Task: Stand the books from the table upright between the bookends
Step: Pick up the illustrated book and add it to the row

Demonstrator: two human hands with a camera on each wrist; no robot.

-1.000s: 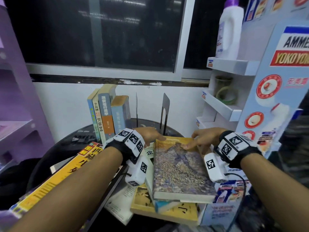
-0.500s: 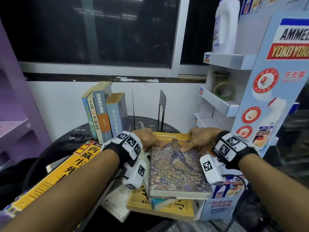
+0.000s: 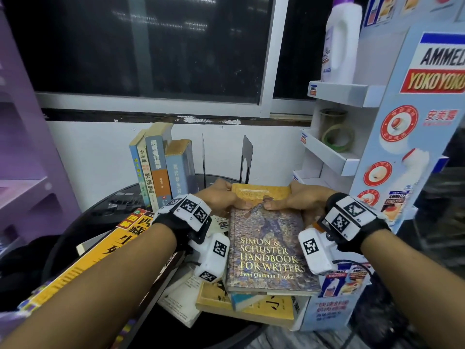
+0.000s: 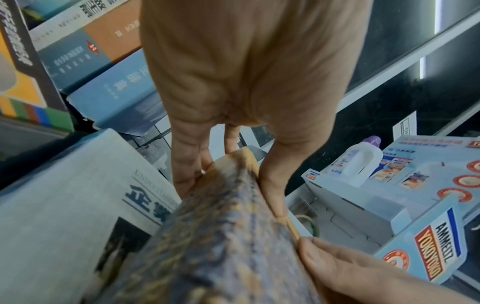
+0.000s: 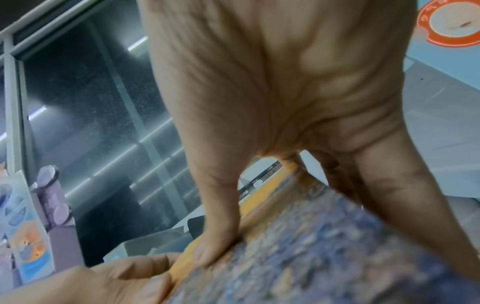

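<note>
The Handbook for Writers book (image 3: 266, 248) lies flat on top of a pile of books. My left hand (image 3: 232, 201) grips its far left corner, thumb on the cover and fingers under the edge. My right hand (image 3: 285, 201) grips the far right corner the same way. In the left wrist view the book (image 4: 221, 236) sits between thumb and fingers (image 4: 187, 164). The right wrist view shows my thumb (image 5: 215, 246) pressing on the cover (image 5: 324, 257). Behind stand two bookends, a thin one (image 3: 203, 159) and a black one (image 3: 246, 159), with a gap between them. Several books (image 3: 161, 170) stand upright left of them.
A yellow book (image 3: 100, 253) lies at the left of the round black table (image 3: 100, 212). More books (image 3: 246, 306) are stacked under the top one. A white display shelf (image 3: 334, 157) with a bottle (image 3: 339, 39) stands close on the right. A purple shelf (image 3: 30, 147) is at the left.
Both hands have closed on the book's far corners, thumbs now on the cover. The book itself still lies on the pile.
</note>
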